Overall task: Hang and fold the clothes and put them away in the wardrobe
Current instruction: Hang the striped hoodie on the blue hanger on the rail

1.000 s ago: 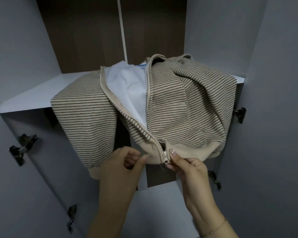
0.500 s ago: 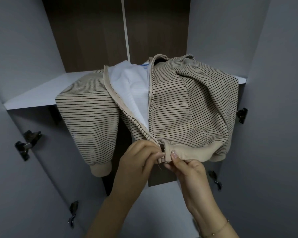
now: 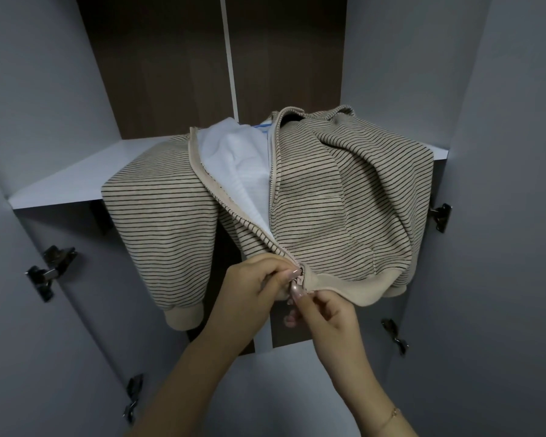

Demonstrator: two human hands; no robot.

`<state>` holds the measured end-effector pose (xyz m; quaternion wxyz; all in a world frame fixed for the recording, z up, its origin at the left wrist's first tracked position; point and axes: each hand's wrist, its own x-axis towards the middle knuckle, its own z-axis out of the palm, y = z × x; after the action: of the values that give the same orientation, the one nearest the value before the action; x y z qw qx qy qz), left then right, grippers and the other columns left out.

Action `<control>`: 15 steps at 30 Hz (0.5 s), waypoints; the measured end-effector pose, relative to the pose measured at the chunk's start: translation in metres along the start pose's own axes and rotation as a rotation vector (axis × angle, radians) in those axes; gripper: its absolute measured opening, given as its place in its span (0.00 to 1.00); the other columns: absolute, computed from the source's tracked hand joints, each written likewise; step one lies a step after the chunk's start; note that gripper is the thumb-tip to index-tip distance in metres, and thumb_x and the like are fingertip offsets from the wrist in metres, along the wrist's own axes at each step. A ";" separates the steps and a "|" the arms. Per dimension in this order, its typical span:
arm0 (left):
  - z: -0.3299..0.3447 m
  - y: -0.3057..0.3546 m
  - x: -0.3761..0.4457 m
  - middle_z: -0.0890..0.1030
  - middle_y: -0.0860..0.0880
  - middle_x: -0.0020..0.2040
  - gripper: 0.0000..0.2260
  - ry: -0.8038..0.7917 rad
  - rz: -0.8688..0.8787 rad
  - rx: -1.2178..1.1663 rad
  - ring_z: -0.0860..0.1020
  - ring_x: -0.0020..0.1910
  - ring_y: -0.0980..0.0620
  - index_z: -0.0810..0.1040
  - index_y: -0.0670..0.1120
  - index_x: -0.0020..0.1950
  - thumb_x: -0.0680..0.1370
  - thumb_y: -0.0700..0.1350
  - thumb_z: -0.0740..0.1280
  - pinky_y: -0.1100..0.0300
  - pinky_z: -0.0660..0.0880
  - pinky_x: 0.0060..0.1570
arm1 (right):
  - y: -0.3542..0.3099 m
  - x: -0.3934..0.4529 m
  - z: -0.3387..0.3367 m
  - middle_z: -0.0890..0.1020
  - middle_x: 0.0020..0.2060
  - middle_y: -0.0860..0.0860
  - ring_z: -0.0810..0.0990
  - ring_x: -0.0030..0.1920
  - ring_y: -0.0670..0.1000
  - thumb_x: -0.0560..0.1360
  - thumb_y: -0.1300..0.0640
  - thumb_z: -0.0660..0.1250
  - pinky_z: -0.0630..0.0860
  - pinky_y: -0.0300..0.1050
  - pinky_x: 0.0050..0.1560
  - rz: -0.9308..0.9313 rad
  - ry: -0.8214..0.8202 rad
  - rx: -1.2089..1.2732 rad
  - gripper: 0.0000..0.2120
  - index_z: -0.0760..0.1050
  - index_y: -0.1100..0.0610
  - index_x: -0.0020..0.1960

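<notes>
A home bedroom closet is showing here: a grey wardrobe [image 3: 501, 216] with open hinged doors, a white shelf [image 3: 76, 181] and brown back panel [image 3: 158, 74].

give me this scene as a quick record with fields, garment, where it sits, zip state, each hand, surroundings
garment: beige striped zip jacket with white lining
where it sits: on a white wardrobe shelf, hem and one sleeve hanging over the front edge
zip state: open most of its length, the two sides meeting only at the hem
left hand: left hand pinches the zip end at the hem
right hand: right hand pinches the hem beside the zip
surroundings: open wardrobe doors with metal hinges, brown back panel
</notes>
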<state>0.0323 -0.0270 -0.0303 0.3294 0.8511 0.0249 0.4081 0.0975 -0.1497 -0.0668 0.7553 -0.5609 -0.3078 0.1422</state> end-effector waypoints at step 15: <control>0.002 0.003 0.015 0.85 0.53 0.43 0.03 -0.075 -0.082 -0.062 0.83 0.46 0.53 0.85 0.41 0.46 0.76 0.38 0.71 0.55 0.80 0.49 | -0.003 0.007 -0.006 0.82 0.32 0.57 0.81 0.34 0.50 0.75 0.49 0.68 0.77 0.35 0.37 -0.110 0.063 0.065 0.12 0.81 0.56 0.39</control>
<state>0.0429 -0.0252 -0.0194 0.3727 0.8535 0.0349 0.3626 0.1068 -0.1514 -0.0628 0.7890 -0.5226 -0.3095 0.0929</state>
